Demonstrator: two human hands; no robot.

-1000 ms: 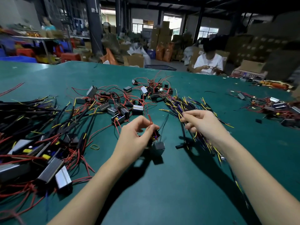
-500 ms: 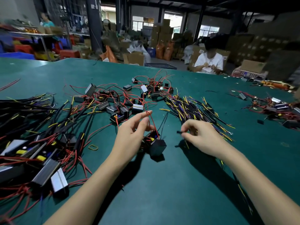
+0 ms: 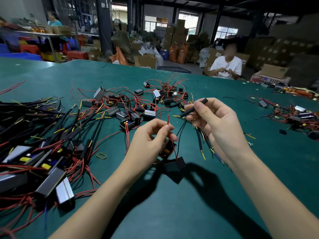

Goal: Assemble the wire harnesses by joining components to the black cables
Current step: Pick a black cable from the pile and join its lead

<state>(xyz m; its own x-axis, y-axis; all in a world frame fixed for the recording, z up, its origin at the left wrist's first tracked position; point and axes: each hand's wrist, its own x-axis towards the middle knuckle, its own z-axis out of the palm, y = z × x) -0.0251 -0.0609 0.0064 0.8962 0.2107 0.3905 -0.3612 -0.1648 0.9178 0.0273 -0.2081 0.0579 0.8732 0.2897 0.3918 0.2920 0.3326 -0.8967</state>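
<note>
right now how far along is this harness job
Done: cannot tell; the left pile may hold joined ones. In hand: left hand pinches a red wire, right hand holds a black tube, not yet joined. Left: loose modules and cables.

Warehouse assembly floor
Stacked cardboard boxes (image 3: pixel 174 34), a long green worktable (image 3: pixel 189 204) strewn with wire harness parts (image 3: pixel 120 111), another seated worker (image 3: pixel 226 66).

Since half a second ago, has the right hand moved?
Yes. The right hand has lifted off the green table, now holding a black tube above the wire pile.
</note>
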